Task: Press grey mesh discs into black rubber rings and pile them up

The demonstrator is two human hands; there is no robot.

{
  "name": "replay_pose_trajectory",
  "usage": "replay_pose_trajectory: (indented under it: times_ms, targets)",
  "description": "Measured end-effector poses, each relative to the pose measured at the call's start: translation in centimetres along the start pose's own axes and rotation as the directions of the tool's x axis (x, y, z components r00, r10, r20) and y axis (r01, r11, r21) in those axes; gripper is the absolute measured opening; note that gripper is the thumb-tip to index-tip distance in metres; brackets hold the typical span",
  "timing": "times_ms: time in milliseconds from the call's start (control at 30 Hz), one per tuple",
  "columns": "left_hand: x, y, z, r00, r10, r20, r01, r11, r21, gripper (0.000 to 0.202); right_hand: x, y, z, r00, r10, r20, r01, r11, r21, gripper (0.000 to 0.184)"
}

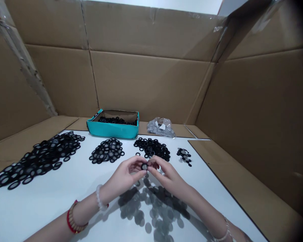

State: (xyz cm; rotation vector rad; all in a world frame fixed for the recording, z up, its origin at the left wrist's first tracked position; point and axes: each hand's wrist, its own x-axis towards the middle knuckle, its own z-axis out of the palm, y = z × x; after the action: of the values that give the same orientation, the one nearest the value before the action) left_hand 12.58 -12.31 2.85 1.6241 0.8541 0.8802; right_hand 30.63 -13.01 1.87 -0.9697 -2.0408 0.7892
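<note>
My left hand [127, 176] and my right hand [164, 174] meet above the white table [53, 201], both pinching one small black ring [144, 166] between fingertips. Under my hands lies a spread of grey mesh discs [151, 208]. Beyond them sits a pile of plain black rings [153, 148], and to its left a pile of rings with mesh inside [107, 151].
A large heap of black rings [40, 158] covers the table's left side. A small mixed pile [184, 155] lies right. A teal box [113, 124] with rings and a clear bag [160, 127] stand at the back. Cardboard walls [255, 107] enclose the table.
</note>
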Motion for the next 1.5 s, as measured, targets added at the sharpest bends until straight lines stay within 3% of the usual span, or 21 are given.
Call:
replay_pose_trajectory:
  times_ms: [267,433,533,633,767,867,1000,1167,1333,1400,1500]
  targets:
    - [0.0,0.1,-0.6,0.997,0.078,-0.009,-0.074,0.968,0.238,0.010,-0.2,-0.5,-0.3,0.998,0.017,0.062,-0.010,0.995,-0.104,0.013]
    - [-0.2,0.2,-0.5,0.981,0.192,0.007,-0.176,0.883,0.436,0.011,-0.3,-0.1,0.0,0.990,-0.088,0.108,0.105,0.981,-0.160,0.023]
    - [-0.3,0.4,-0.4,0.980,0.199,0.015,-0.180,0.851,0.494,0.012,-0.3,0.2,0.2,0.987,-0.153,0.057,0.160,0.975,-0.155,0.027]
    - [-0.3,0.4,-0.4,0.982,0.188,-0.006,-0.161,0.854,0.494,0.010,-0.4,0.2,0.3,0.985,-0.173,0.002,0.171,0.967,-0.189,0.029]
    - [-0.2,0.2,-0.6,0.992,0.122,-0.045,-0.092,0.901,0.425,0.008,-0.4,-0.1,0.3,0.988,-0.145,0.058,0.154,0.967,-0.204,0.028]
    - [0.0,0.2,-0.8,1.000,0.019,-0.002,-0.018,0.955,0.297,0.008,-0.3,-0.1,0.2,0.992,-0.063,0.111,0.080,0.985,-0.153,0.023]
    - [0.2,0.3,-0.9,0.999,0.008,0.035,-0.016,0.969,0.247,0.009,0.0,0.3,-0.1,0.993,-0.009,0.118,0.020,0.995,-0.093,0.016]
    - [-0.2,0.4,-0.5,0.999,0.021,0.025,-0.029,0.928,0.372,0.008,-0.1,0.4,-0.1,0.985,-0.068,0.158,0.088,0.988,-0.125,0.021]
    - [-0.2,0.4,-0.2,1.000,-0.015,-0.028,0.024,0.923,0.383,0.008,-0.5,0.1,0.2,0.979,-0.169,0.113,0.190,0.958,-0.213,0.023]
    - [0.0,0.3,-0.3,0.998,-0.029,-0.047,0.044,0.938,0.345,0.008,-0.4,0.2,0.4,0.985,-0.152,0.085,0.166,0.965,-0.204,0.024]
    - [0.1,0.2,-0.4,0.996,-0.089,-0.015,0.090,0.978,0.190,0.008,-0.2,0.5,0.6,0.998,-0.026,0.051,0.031,0.995,-0.099,0.027]
